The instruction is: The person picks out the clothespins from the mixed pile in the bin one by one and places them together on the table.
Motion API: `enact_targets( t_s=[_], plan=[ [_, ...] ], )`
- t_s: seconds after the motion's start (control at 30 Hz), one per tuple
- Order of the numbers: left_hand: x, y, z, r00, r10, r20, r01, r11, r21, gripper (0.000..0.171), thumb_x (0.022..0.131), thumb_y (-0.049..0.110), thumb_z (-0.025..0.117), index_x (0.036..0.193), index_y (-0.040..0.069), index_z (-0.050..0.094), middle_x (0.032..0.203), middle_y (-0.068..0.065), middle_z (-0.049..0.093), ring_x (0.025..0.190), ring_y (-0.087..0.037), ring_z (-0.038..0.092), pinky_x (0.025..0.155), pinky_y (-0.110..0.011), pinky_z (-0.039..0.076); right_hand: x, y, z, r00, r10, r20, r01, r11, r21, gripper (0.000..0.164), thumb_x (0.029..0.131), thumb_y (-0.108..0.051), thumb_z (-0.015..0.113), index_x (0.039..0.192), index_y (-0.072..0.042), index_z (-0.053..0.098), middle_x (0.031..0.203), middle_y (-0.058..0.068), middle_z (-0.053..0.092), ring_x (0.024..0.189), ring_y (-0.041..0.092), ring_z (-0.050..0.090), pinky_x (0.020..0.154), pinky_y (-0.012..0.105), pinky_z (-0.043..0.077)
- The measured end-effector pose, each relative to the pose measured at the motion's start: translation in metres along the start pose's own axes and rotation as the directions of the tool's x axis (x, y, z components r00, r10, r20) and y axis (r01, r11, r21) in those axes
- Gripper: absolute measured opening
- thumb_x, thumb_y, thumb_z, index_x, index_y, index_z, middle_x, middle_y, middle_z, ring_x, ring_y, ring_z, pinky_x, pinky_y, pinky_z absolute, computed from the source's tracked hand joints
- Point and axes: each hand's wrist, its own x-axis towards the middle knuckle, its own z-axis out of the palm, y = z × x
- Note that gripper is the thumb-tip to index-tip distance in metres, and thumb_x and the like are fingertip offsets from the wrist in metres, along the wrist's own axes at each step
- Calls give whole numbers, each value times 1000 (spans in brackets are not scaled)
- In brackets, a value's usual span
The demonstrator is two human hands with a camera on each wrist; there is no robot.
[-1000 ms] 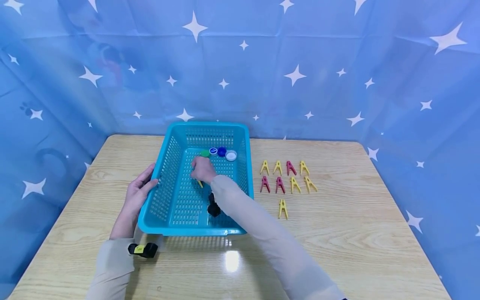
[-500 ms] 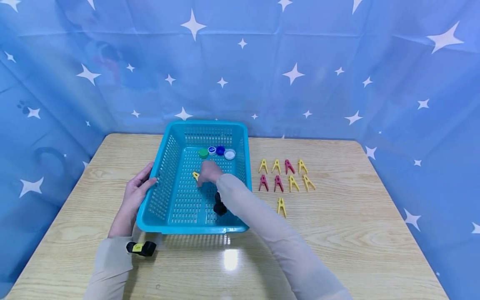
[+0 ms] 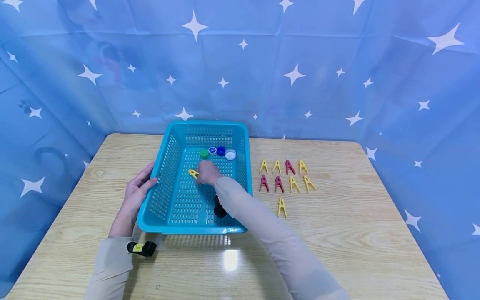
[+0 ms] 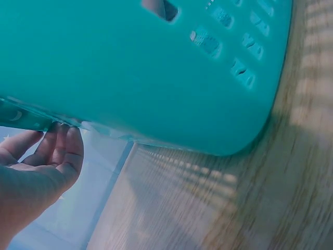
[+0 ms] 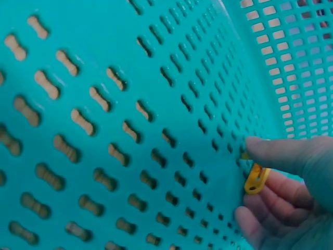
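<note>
A turquoise perforated plastic basket point(image 3: 192, 229) stands on the table. My left hand point(image 3: 136, 193) grips its left rim; in the left wrist view the fingers point(image 4: 73, 148) curl up under the rim. My right hand point(image 3: 208, 172) is down inside the basket, near the middle of its floor. It pinches a yellow clothespin point(image 3: 193, 173) between thumb and fingers. In the right wrist view part of that yellow clothespin point(image 5: 257, 178) shows below the thumb. Behind the hand lie a green bottle cap point(image 3: 204, 153), a white-and-blue cap point(image 3: 212, 151), a blue cap point(image 3: 221, 151) and a white cap point(image 3: 230, 154).
To the right of the basket, several yellow and red clothespins lie in rows on the wooden table point(image 3: 356, 208). A yellow clothespin point(image 3: 282, 208) lies alone in front of them. A blue star-patterned curtain point(image 3: 240, 83) hangs behind the table.
My right hand has shifted slightly right, then a little back left, within the basket. The yellow clothespin has turned and now shows more at the fingertips. My left hand stays on the rim.
</note>
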Motion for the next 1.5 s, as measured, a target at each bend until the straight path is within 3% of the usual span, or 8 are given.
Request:
enact_targets(
  t_s=[0.2, 0.3, 0.47, 0.87, 1.23, 1.5],
  plan=[
    [-2, 2, 1, 1000, -20, 2, 20, 1000, 6, 55, 97, 21, 51, 147, 15, 28, 154, -6, 23, 139, -27, 23, 107, -46, 26, 7, 4, 3, 999, -23, -32, 23, 1000, -8, 20, 82, -14, 73, 73, -9, 56, 63, -2, 43, 58, 12, 41, 52, 21, 34],
    [-2, 2, 1, 1000, -21, 3, 21, 1000, 8, 55, 98, 21, 50, 148, 15, 27, 154, -6, 22, 139, -29, 21, 107, -49, 24, 8, 5, 4, 998, -31, -54, 31, 1000, 1, 17, 83, -13, 71, 76, -8, 57, 67, -1, 46, 62, 13, 44, 55, 21, 36],
    [-3, 2, 1, 1000, -21, 7, 21, 1000, -1, 55, 98, 21, 50, 148, 15, 26, 155, -5, 21, 140, -29, 20, 107, -50, 24, 10, 6, 1, 992, -61, -111, 64, 998, 21, 8, 84, -9, 69, 90, -5, 65, 83, 1, 58, 74, 14, 52, 66, 24, 45],
    [-2, 0, 1, 1000, -24, 7, 24, 1000, 20, 56, 98, 21, 50, 148, 12, 27, 154, -8, 23, 139, -29, 23, 107, -47, 26, 2, -2, -14, 968, -77, -240, 139, 957, 254, 29, 86, -8, 66, 114, 0, 64, 108, 12, 65, 90, 19, 60, 77, 28, 51],
    [-2, 0, 1, 1000, 1, 7, -2, 1000, 31, 55, 98, 22, 49, 148, 12, 27, 154, -10, 23, 138, -33, 23, 105, -50, 27, -15, -6, -35, 938, -120, -327, 214, 939, 269, 26, 87, -12, 67, 111, -3, 67, 103, 9, 66, 85, 16, 59, 69, 24, 50],
    [-3, 2, 0, 1000, -15, 8, 15, 1000, 14, 55, 98, 21, 49, 148, 13, 26, 154, -8, 21, 139, -31, 21, 107, -50, 25, -33, -6, -51, 908, -178, -380, 282, 930, 236, 28, 87, -14, 68, 113, -4, 67, 105, 9, 63, 90, 19, 56, 72, 26, 48]
  ],
)
